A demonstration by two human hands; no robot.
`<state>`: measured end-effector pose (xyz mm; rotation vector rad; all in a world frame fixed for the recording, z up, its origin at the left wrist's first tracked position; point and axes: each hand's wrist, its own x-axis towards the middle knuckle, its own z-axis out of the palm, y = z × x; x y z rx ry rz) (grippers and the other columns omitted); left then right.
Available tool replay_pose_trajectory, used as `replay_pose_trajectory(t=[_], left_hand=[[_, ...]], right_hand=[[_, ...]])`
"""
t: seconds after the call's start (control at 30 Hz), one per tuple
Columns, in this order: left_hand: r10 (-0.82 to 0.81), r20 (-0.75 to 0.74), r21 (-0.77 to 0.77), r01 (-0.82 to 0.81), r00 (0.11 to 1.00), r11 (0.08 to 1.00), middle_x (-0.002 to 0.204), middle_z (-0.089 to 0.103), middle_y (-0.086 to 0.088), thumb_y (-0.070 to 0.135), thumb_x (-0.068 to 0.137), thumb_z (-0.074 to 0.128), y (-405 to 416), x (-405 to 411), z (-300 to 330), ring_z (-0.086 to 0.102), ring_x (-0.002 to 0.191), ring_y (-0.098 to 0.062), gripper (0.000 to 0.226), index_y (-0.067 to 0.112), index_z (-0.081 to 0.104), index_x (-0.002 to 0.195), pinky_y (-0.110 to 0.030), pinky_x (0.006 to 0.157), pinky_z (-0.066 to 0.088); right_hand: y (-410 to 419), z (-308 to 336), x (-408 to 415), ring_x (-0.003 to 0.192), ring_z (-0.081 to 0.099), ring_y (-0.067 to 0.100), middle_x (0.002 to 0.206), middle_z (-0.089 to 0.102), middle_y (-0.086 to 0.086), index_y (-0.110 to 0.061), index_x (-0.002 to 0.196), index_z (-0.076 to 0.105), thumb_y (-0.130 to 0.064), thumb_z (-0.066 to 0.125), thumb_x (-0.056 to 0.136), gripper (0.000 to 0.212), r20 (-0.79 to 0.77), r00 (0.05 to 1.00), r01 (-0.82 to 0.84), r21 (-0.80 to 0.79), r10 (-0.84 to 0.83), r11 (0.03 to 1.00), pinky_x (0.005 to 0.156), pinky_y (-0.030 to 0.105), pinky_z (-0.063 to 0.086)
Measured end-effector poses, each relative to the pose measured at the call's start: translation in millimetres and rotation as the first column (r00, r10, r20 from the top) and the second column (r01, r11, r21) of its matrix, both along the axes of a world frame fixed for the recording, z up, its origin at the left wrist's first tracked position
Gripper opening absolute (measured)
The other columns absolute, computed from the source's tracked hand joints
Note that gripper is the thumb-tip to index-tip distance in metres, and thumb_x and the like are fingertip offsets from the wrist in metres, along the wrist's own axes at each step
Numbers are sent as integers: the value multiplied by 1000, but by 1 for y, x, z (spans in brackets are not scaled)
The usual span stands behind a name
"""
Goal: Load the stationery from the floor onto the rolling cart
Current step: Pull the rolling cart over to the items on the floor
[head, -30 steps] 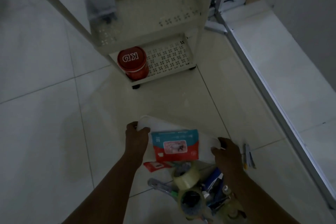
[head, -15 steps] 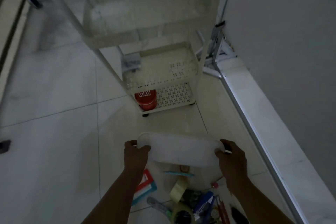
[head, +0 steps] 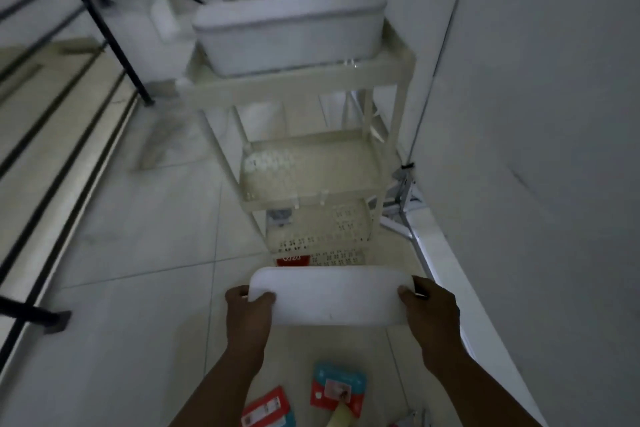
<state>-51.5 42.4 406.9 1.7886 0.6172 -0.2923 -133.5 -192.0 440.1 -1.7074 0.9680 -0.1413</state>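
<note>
Raised since before, tray (head: 330, 298) was gripped by both hands' fingers (head: 265, 296); cart (head: 311, 163) mostly bare, packets (head: 337, 388) still on floor (head: 138, 322).

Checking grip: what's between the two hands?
Head view: the white tray spans the gap, left hand and right hand gripping its ends.

White lettering shows on the red tin (head: 291, 260) on the cart's bottom shelf, too blurred to read; the packets' (head: 337, 388) print is likewise illegible.
</note>
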Motion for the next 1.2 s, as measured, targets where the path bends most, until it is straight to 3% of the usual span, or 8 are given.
replay_pose_trajectory(t=[0.1,0.4,0.57,0.67,0.93,1.2], left_hand=[[26,60,15,-27,998,1000,105,53,-11,14,85,65,-1,4,53,55,96,-29,43,9,45,123,-36,80,45],[67,243,-13,-66,968,998,108,53,-7,35,85,61,-3,18,228,56,94,-30,35,24,47,115,-46,82,52],[69,322,-43,-58,944,997,107,51,-3,34,86,62,-7,36,319,55,100,-29,35,24,48,117,-53,91,52],[63,354,-66,-42,933,997,114,50,-4,34,88,60,-8,58,356,54,103,-28,43,19,49,127,-51,92,52],[-18,330,-94,52,944,994,123,51,-8,17,91,48,-14,118,380,53,107,-27,47,13,47,138,-45,89,55],[-66,276,-51,83,959,995,121,51,-9,14,89,51,-14,166,358,55,105,-29,46,11,47,135,-47,88,56]], right_hand=[[0,53,12,85,54,23,98,63,10,-6,119,65,-10,59,90,30,33,999,-14,-47,15,999,73,30,43],[-8,236,39,92,58,25,116,67,16,-7,123,63,-15,59,90,34,195,981,1,-99,19,995,81,32,49],[-14,321,60,85,56,21,115,67,14,-8,124,63,-16,58,90,35,278,960,10,-126,26,992,62,22,49],[-15,353,80,86,59,23,115,68,15,-7,123,63,-18,59,88,37,297,954,0,-122,36,993,80,34,55],[-18,374,139,84,54,21,112,66,17,0,121,62,-11,58,87,36,282,959,0,-117,33,993,77,25,44],[-21,351,191,92,61,33,103,65,16,8,109,65,-8,56,86,29,192,981,-17,-111,38,994,90,43,52]])
